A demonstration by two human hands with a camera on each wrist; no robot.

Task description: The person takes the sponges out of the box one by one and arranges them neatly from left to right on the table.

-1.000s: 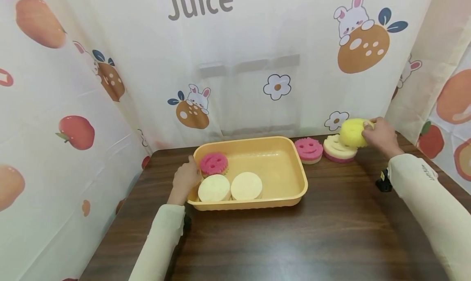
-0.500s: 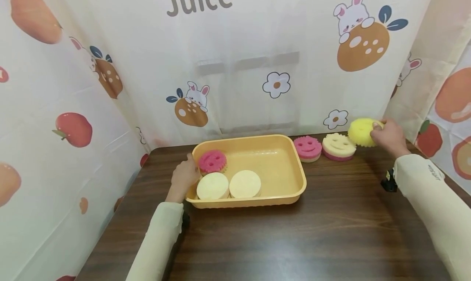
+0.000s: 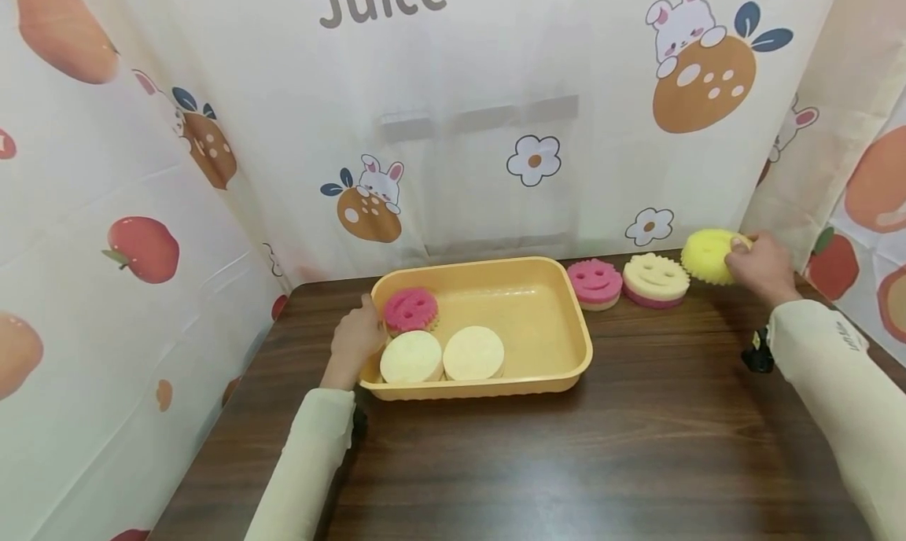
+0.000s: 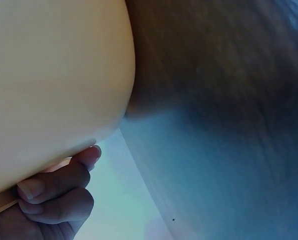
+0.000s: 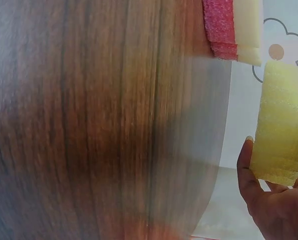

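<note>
My right hand (image 3: pixel 766 267) pinches a yellow scalloped sponge (image 3: pixel 708 255) near the back right of the table; in the right wrist view the sponge (image 5: pixel 280 125) sits between thumb and fingers. Just left of it lies a cream smiley sponge (image 3: pixel 656 277) with a pink underside, and beyond that a pink smiley sponge (image 3: pixel 594 281). My left hand (image 3: pixel 357 335) grips the left rim of a yellow tray (image 3: pixel 520 313); in the left wrist view curled fingers (image 4: pixel 64 205) touch its wall. Inside the tray are a pink smiley sponge (image 3: pixel 410 310) and two plain cream round sponges (image 3: pixel 411 358).
The dark wooden table (image 3: pixel 566 462) meets a printed cloth backdrop (image 3: pixel 467 187) at the back, with cloth hanging at both sides too. The row of sponges runs along the table's back edge, right of the tray.
My right hand has carried the yellow sponge to the right, from over the cream smiley sponge to beside it. The left hand stays at the tray's rim.
</note>
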